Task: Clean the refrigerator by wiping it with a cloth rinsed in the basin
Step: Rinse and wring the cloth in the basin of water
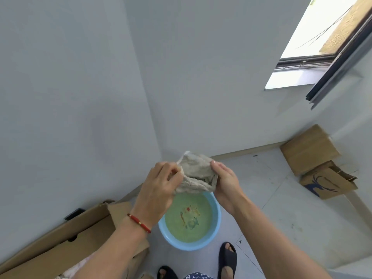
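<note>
No refrigerator can be made out with certainty; only pale flat surfaces are seen. The blue basin (216,224) on the floor holds greenish water, its near-left rim hidden by the left wrist. Above it, the grey cloth (198,174) is held between both hands, gripped with curled fingers by the left hand (159,190) and the right hand (226,184).

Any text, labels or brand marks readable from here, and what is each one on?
No text can be read.
Brown cardboard box by the right wall: a dark blue printed figure, no letters legible.
Blue basin: coloured pattern on its bottom, too blurred under the water to read.
Cloth: white tag at its top corner, blank or too small.
</note>
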Motion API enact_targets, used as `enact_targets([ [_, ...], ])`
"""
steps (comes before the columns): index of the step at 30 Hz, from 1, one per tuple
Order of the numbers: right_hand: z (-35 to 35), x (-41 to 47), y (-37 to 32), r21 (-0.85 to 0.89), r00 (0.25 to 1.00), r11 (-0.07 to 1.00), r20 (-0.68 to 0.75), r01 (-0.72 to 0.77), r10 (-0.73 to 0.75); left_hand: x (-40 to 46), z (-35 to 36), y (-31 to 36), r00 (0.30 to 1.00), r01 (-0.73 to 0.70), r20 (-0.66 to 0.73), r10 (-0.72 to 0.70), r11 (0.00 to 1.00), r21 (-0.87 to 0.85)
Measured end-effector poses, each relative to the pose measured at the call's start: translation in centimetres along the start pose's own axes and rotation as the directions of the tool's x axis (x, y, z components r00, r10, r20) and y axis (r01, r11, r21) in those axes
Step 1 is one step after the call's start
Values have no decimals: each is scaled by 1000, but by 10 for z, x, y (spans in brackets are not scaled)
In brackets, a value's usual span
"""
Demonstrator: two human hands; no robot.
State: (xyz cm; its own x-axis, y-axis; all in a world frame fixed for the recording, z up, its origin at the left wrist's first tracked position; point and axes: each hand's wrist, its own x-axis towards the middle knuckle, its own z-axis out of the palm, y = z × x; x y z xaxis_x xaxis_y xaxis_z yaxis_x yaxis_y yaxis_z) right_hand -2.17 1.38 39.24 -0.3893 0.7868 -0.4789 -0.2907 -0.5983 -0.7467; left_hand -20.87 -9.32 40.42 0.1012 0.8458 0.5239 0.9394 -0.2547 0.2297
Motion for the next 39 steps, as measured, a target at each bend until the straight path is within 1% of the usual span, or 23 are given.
enact_targets([
  [2, -4, 0, -20, 108, 998, 994, -50, 32, -27, -14, 3, 15, 972, 229, -28, -235, 963, -144],
  [3, -7, -1, -30, 146, 999, 989, -41, 34, -28, -19, 6, 26, 914, 391, -6, -407, 884, -256],
  [4, -6, -4, -38, 179, 1000, 983, -8, 31, -30, -21, 8, 36, 825, 544, 84, -558, 746, -385],
  [5, -5, -9, -46, 201, 999, 979, 42, 21, -30, -21, 10, 45, 735, 660, 260, -627, 572, -487],
  [6, -4, -13, -55, 215, 995, 976, 96, 14, -35, -19, 11, 54, 666, 740, 469, -580, 431, -517],
  [8, -4, -20, -70, 237, 978, 971, 206, -5, -45, -12, 8, 66, 562, 822, 744, -362, 344, -454],
  [9, -5, -23, -77, 238, 967, 971, 252, -22, -40, -6, 7, 70, 532, 839, 786, -315, 320, -440],
  [10, -7, -25, -83, 232, 956, 972, 293, -34, -36, 6, 6, 72, 540, 840, 770, -340, 269, -471],
  [13, -15, -28, -100, 181, 916, 982, 400, -51, -26, 55, 9, 79, 608, 760, 705, -365, 10, -650],
  [14, -17, -29, -104, 179, 901, 982, 432, -52, -31, 71, 11, 84, 611, 733, 716, -337, -99, -672],
  [15, -20, -30, -107, 183, 888, 982, 459, -57, -34, 85, 14, 89, 598, 721, 719, -354, -154, -676],
  [17, -28, -30, -115, 129, 885, 992, 464, -16, -46, 105, 21, 95, 554, 723, 693, -461, -147, -675],
  [19, -37, -29, -122, -159, 931, 974, 351, 163, -99, 112, 24, 95, 534, 733, 631, -562, -64, -677],
  [21, -49, -27, -129, -481, 957, 829, 190, 285, -219, 117, 22, 86, 560, 732, 524, -642, 87, -676],
  [23, -67, -21, -129, -576, 969, 785, 55, 229, -242, 120, 12, 76, 604, 727, 423, -676, 249, -639],
  [24, -76, -17, -127, -603, 978, 781, -7, 161, -208, 125, 8, 72, 611, 736, 413, -676, 292, -611],
  [26, -89, -11, -115, -677, 998, 734, -69, -49, 3, 133, 6, 63, 565, 784, 478, -672, 258, -565],
  [27, -92, -10, -106, -676, 983, 715, -83, -176, 164, 136, 4, 57, 510, 818, 551, -661, 175, -548],
  [29, -98, -13, -88, -551, 922, 758, -58, -350, 383, 138, -1, 42, 387, 851, 731, -562, -87, -518],
  [30, -100, -15, -84, -444, 913, 815, -19, -373, 408, 136, -4, 31, 357, 844, 792, -495, -192, -500],
  [32, -106, -16, -84, -215, 927, 919, 105, -331, 359, 129, -10, 7, 356, 830, 842, -406, -278, -484],
  [34, -112, -15, -86, -60, 942, 952, 139, -301, 307, 117, -12, -11, 352, 851, 842, -408, -235, -470],
  [39, -118, -9, -68, -104, 832, 827, -17, -553, 554, 82, 6, -22, 313, 920, 815, -488, -58, -388],
])
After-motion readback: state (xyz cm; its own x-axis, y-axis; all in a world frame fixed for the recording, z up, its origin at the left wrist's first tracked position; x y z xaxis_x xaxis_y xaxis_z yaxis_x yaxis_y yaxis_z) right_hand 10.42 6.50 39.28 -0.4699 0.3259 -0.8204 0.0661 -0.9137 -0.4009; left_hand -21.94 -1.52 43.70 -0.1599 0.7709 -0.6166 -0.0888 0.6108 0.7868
